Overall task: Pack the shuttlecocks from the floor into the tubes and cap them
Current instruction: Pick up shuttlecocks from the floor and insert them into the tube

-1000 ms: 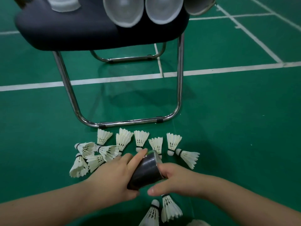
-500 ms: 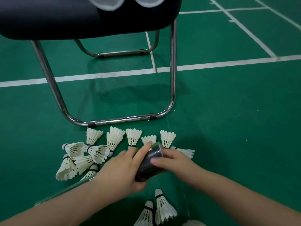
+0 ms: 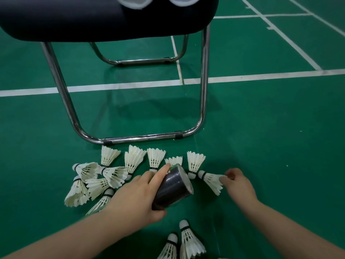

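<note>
Currently held: tube (image 3: 173,187), left hand (image 3: 136,199) curled round it, index finger along its wall.
Pinch: right hand (image 3: 239,182) fingertips nip the feather skirt of a shuttlecock (image 3: 211,179) just beside the tube's mouth.
Progress: early, I judge; many loose shuttlecocks (image 3: 104,176) lie beyond the left fingers, tube uncapped.
Change: right hand has left the tube.

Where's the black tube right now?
The black tube is low in the middle of the head view, gripped tilted in the left hand, with the shuttlecock that the right hand pinches just to its right.
</note>
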Motion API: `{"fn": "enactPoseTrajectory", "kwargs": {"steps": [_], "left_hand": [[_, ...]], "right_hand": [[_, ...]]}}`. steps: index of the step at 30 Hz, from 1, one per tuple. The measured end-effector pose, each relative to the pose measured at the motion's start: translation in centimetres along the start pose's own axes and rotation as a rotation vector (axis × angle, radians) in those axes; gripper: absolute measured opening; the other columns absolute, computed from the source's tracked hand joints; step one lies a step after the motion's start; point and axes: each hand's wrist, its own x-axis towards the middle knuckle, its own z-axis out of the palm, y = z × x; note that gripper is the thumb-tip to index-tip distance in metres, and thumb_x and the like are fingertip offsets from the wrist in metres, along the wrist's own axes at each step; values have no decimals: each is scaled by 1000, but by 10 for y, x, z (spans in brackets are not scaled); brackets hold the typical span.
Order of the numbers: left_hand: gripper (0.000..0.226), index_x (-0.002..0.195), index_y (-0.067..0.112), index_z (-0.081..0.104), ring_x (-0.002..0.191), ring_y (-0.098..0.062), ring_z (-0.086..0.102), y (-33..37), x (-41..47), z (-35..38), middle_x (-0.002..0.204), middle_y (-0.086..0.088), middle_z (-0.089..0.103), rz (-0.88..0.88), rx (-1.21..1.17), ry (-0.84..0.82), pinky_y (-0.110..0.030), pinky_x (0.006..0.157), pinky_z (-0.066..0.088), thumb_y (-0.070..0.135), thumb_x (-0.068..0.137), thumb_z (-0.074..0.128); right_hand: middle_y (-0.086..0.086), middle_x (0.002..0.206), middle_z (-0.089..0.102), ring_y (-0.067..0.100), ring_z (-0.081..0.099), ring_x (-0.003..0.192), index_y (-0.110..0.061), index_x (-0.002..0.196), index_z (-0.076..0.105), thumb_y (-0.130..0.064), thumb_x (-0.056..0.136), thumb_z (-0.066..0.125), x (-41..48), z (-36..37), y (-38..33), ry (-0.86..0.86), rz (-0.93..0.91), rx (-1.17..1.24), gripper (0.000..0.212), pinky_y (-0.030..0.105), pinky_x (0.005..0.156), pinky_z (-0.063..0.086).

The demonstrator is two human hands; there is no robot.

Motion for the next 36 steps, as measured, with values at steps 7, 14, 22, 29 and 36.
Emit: {"fn": "enactPoseTrajectory", "kwargs": {"steps": [7,14,22,29,36], "left_hand": [[102,137,39,-29,109,-8,43,-5,0,4,134,10,34,-23,-7,4,-20,93,40,58,79,54],[103,138,39,-28,105,-7,43,-11,2,4,130,10,37,-37,-20,10,-20,93,40,58,79,54],[104,138,39,-27,106,-8,45,-10,3,6,130,9,38,-24,-4,15,-22,94,42,58,79,55],[104,137,39,-29,110,-7,43,-3,0,4,134,10,34,-19,8,-1,-22,96,41,58,79,55],[102,138,38,-29,110,-9,42,8,-3,0,132,9,34,24,15,10,-23,93,41,57,80,54]], "right_hand": [[13,117,59,27,54,102,-4,119,56,-32,90,56,16,11,10,-107,154,32,40,33,82,41],[10,74,60,20,47,65,-10,75,62,-15,89,54,11,5,3,63,-31,261,16,30,56,32],[-2,57,55,8,46,58,-5,59,61,-14,68,57,-25,-8,-39,-77,-473,607,13,17,54,38],[15,80,69,15,59,76,-13,81,74,-46,73,59,-41,1,-52,-508,-518,328,38,30,78,45],[7,114,67,4,61,101,-5,113,65,-38,80,52,-54,-10,-67,-865,-388,226,49,8,87,41]]}}
